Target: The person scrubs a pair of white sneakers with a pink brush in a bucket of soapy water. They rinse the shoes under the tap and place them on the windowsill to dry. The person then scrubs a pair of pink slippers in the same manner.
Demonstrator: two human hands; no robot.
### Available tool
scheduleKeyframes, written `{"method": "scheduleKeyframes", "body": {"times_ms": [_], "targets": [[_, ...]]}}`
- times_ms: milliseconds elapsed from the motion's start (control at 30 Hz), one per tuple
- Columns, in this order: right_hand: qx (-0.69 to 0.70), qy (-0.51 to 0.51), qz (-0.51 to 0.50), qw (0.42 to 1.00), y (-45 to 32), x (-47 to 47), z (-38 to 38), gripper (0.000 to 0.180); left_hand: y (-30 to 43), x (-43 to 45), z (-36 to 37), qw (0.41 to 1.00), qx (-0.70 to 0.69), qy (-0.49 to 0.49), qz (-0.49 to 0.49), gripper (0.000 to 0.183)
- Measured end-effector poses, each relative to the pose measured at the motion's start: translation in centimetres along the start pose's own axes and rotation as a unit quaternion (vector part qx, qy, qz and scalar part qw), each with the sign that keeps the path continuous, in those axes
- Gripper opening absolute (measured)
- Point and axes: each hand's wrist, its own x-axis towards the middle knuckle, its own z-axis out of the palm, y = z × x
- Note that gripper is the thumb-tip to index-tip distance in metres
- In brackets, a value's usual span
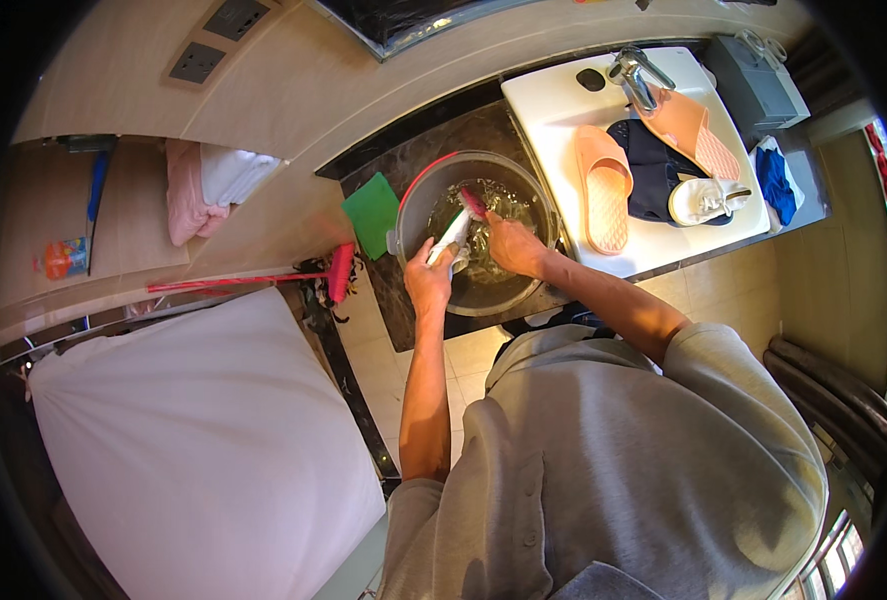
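A round basin [413,202] with water in it stands on a dark stone counter beside the sink. Over the water my left hand [431,276] grips a white shoe [452,234], which is held tilted. My right hand [515,244] is closed around a pink scrubbing brush [473,202], its bristles against or very close to the upper end of the shoe. Another white shoe [695,201], with laces, lies on dark slippers [642,176] in the white sink. Peach slide sandals [605,217] rest in the sink too, one leaning beneath the faucet.
A green cloth [372,214] lies left of the basin. The chrome faucet [638,79] overhangs the white sink [548,101]. A grey box [758,90] and a blue cloth [776,184] are to its right. A red-handled broom [342,272] lies at the left, near a white-covered surface [210,442].
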Motion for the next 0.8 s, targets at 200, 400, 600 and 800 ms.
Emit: {"method": "scheduleKeyframes", "body": {"times_ms": [200,400,600,800], "targets": [[-0.026,0.016,-0.042,0.999,-6.5,-6.4,-5.7,0.054,-0.6,0.1,-0.5,0.999,-0.049,-0.014,-0.01,0.051],[-0.239,-0.028,-0.179,0.954,-1.5,-1.5,-3.7,0.022,-1.0,-0.9,-0.4,0.999,-0.025,-0.019,0.019,0.044],[-0.032,0.072,-0.04,0.996,0.9,1.6,-0.7,0.019,-1.7,-0.4,-0.1,0.991,-0.13,-0.039,-0.011,0.044],[-0.081,0.024,-0.075,0.994,-5.7,-4.5,-3.6,0.044,-0.9,0.0,0.2,1.0,-0.023,-0.001,0.006,0.043]]}}
